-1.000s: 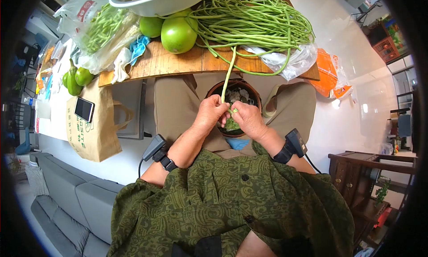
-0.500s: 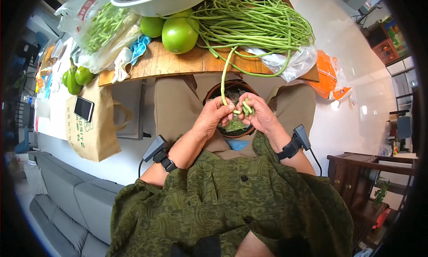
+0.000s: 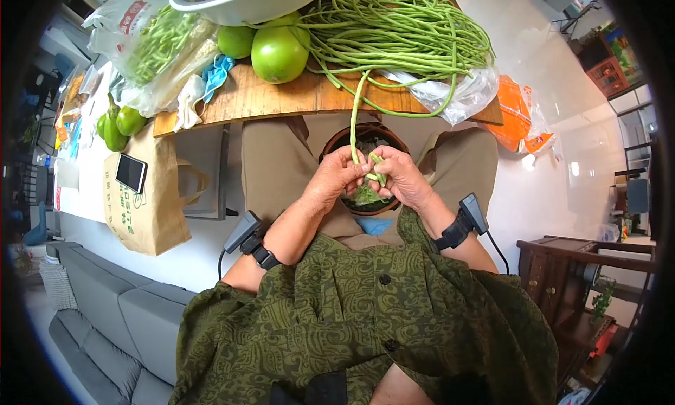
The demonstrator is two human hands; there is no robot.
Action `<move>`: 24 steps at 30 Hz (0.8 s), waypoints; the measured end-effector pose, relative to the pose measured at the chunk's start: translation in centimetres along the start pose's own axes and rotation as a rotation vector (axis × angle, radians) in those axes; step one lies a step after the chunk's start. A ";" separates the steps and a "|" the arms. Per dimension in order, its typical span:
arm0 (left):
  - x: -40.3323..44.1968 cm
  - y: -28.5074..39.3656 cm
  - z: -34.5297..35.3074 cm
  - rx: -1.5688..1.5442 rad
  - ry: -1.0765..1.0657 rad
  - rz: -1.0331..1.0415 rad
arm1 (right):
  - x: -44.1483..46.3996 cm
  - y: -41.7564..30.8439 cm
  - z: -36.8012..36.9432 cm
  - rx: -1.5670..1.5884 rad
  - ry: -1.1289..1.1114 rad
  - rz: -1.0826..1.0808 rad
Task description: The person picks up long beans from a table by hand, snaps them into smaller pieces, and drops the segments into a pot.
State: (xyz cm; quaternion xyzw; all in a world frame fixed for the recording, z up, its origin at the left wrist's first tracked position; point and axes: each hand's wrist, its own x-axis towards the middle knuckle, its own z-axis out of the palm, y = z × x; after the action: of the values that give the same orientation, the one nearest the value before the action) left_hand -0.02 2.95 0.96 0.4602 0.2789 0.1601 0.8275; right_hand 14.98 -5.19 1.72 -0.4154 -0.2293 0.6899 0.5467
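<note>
My left hand (image 3: 340, 174) is closed on the lower end of a long green bean (image 3: 356, 127), which runs up over the table edge toward the pile. Close beside it, my right hand (image 3: 402, 174) is closed around several short bean pieces (image 3: 379, 167). The fingertips of both hands meet at the bean's end. Below them, between the knees, stands a round bin (image 3: 328, 148) with green scraps inside, partly hidden by the hands. A large heap of long beans (image 3: 408, 36) lies on the wooden table (image 3: 232, 99), partly over a clear plastic bag (image 3: 464, 95).
A white basin (image 3: 246, 8) stands above round green gourds (image 3: 280, 57) on the table. To the left are a bag of cut beans (image 3: 165, 46), a blue mask (image 3: 218, 74), a paper bag (image 3: 151, 215) and a phone (image 3: 131, 173). An orange bag (image 3: 517, 113) hangs right.
My right hand has moved slightly left, closer to my left hand, and its fingers now press at the bean's lower end. The bean pieces have turned within its grip.
</note>
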 end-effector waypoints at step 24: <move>0.2 -0.1 -0.5 -0.099 0.006 0.021 | 0.2 0.9 0.3 -0.040 0.106 0.037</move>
State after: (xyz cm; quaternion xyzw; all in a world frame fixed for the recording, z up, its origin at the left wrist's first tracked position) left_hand -0.13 3.39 0.61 0.4210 0.2683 0.1837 0.8468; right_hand 14.18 -5.19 1.10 -0.4667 -0.2060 0.6722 0.5366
